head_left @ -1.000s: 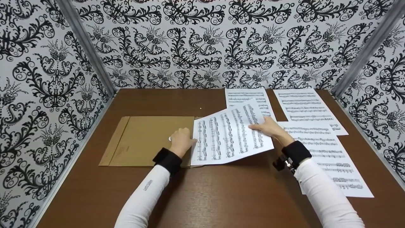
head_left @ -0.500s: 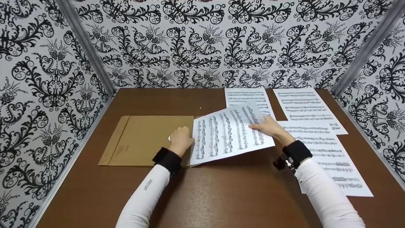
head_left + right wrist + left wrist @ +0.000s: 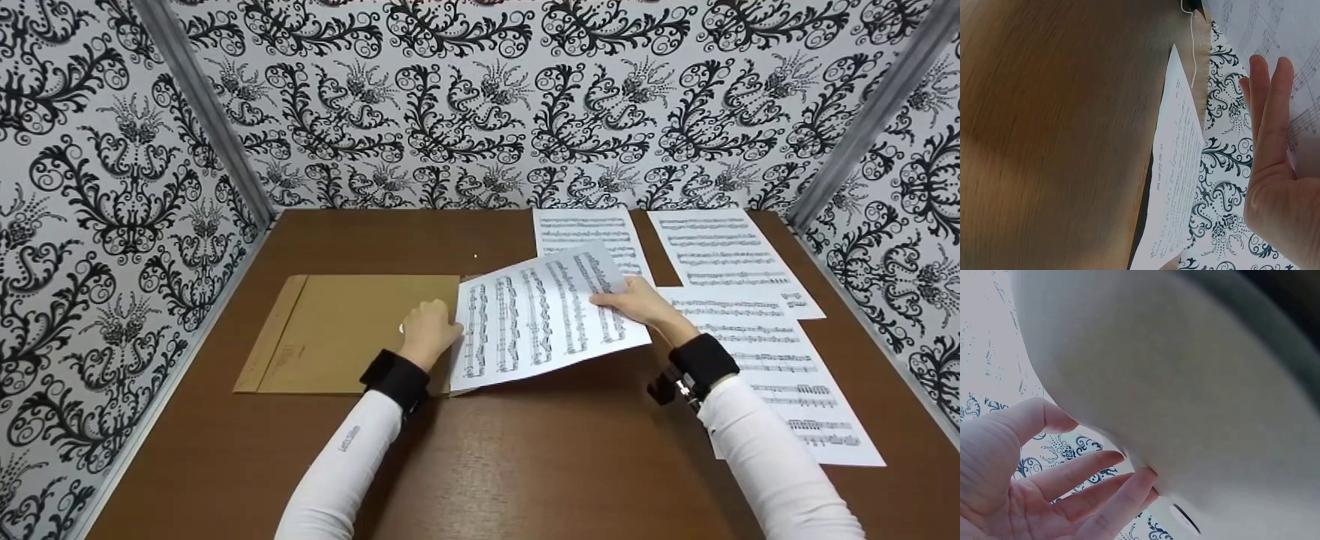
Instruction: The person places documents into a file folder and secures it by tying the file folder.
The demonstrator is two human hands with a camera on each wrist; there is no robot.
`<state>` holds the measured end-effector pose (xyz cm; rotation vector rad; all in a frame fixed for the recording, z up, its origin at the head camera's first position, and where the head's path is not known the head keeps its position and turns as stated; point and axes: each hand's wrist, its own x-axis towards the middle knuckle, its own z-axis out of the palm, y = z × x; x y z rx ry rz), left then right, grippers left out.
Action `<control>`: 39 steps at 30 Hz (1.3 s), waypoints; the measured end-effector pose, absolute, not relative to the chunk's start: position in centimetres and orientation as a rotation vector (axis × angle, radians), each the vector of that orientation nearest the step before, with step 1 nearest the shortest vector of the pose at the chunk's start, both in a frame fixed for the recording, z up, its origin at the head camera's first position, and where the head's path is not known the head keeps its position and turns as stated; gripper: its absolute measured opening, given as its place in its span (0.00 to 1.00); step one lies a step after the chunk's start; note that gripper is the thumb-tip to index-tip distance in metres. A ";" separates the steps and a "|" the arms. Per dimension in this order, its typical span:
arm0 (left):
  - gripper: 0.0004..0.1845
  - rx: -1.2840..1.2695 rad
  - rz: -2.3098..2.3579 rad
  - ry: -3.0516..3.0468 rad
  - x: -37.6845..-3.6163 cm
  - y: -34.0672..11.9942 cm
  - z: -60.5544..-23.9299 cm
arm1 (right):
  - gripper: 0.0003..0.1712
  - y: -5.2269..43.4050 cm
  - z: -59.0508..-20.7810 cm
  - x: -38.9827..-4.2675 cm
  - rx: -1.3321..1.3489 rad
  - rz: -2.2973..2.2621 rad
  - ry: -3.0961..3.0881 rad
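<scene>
Loosely held: thin printed sheet, flat kraft envelope

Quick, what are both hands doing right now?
Left hand: open, fingers on the brown envelope.
Right hand: holding the music sheet, fingers fairly straight.

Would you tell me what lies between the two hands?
The head view shows the lifted music sheet spanning from the left hand to the right hand.
</scene>
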<state>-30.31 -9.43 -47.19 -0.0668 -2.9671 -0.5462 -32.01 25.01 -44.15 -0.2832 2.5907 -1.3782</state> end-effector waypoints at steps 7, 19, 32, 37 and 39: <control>0.16 -0.066 -0.581 -2.961 -30.4 -9.5 -47.1 | 0.31 24.9 -44.4 -32.2 -0.241 -1.448 2.551; 0.20 -0.076 -0.621 -2.918 -30.2 -9.6 -47.1 | 0.33 24.9 -44.2 -32.0 -0.211 -1.429 2.563; 0.24 -0.078 -0.613 -2.928 -30.4 -9.7 -47.1 | 0.30 25.1 -44.5 -32.1 -0.213 -1.414 2.577; 0.20 -0.069 -0.608 -2.934 -30.3 -9.7 -47.1 | 0.28 24.7 -44.7 -32.2 -0.177 -1.473 2.540; 0.20 -0.075 -0.614 -2.938 -30.3 -9.7 -47.0 | 0.28 24.6 -44.8 -32.2 -0.160 -1.495 2.520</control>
